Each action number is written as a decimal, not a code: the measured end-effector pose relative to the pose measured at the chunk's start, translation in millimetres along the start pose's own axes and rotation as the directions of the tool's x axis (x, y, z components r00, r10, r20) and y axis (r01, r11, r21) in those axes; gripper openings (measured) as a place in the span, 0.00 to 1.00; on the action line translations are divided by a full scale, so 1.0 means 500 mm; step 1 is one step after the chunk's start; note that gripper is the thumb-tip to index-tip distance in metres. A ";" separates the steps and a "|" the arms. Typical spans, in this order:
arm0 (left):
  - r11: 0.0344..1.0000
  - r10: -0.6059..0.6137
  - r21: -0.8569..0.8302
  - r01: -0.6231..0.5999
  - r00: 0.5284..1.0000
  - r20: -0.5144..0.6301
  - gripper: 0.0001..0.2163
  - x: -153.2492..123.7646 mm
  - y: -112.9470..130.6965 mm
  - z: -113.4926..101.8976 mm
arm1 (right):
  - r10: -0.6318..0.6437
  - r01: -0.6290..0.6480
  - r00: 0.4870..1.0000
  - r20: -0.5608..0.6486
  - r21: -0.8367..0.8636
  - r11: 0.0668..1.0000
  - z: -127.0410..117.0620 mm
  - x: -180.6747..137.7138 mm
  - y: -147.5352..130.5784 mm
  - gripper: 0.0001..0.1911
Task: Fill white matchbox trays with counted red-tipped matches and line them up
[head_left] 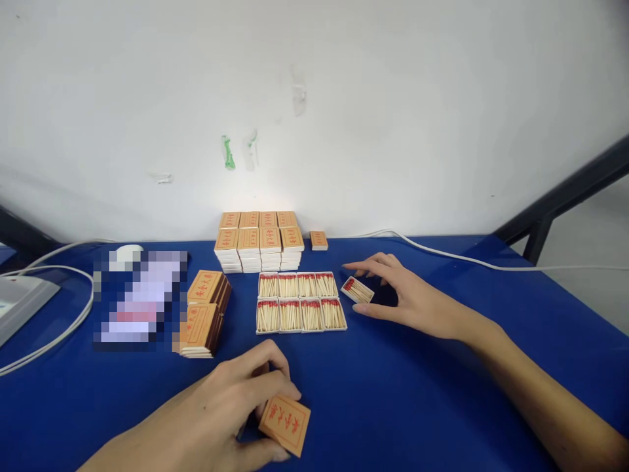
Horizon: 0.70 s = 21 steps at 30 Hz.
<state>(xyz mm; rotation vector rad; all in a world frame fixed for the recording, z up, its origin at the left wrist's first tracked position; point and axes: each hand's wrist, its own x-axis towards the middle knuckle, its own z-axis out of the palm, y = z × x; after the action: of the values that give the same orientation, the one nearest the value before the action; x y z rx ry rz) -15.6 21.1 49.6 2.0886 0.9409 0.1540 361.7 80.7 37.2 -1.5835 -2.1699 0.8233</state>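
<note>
My left hand [236,410] is closed on an orange matchbox sleeve [285,424] near the front edge of the blue table. My right hand [403,295] lies with fingers spread around an open tray of red-tipped matches [357,290], thumb and forefinger touching its sides. That tray sits tilted just right of a block of several open match trays [301,302] laid out in two rows.
Stacks of closed matchboxes [258,246] stand at the back by the white wall, with a single box [318,240] to their right. Two piles of empty sleeves [204,311] lie at the left. White cables [59,328] and a grey device [19,298] occupy the far left.
</note>
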 end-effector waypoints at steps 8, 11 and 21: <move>0.993 0.084 0.097 -0.068 0.980 -0.180 0.26 0.005 -0.008 0.033 | -0.063 0.059 0.996 -0.057 -0.072 0.996 0.004 0.002 0.013 0.29; 0.990 0.093 0.118 -0.076 0.986 -0.140 0.26 0.002 -0.008 0.035 | -0.055 0.049 0.996 -0.074 -0.083 0.995 0.000 0.001 0.013 0.28; 0.985 0.171 0.061 -0.161 0.955 -0.244 0.14 0.011 -0.032 0.056 | -0.046 0.034 0.988 -0.146 -0.079 0.996 -0.008 0.005 0.010 0.25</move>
<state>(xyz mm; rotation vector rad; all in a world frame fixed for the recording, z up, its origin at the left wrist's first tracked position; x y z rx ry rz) -9.1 13.1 18.4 2.2205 0.9179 0.4987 366.9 85.2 37.3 -1.5782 -2.1431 0.5979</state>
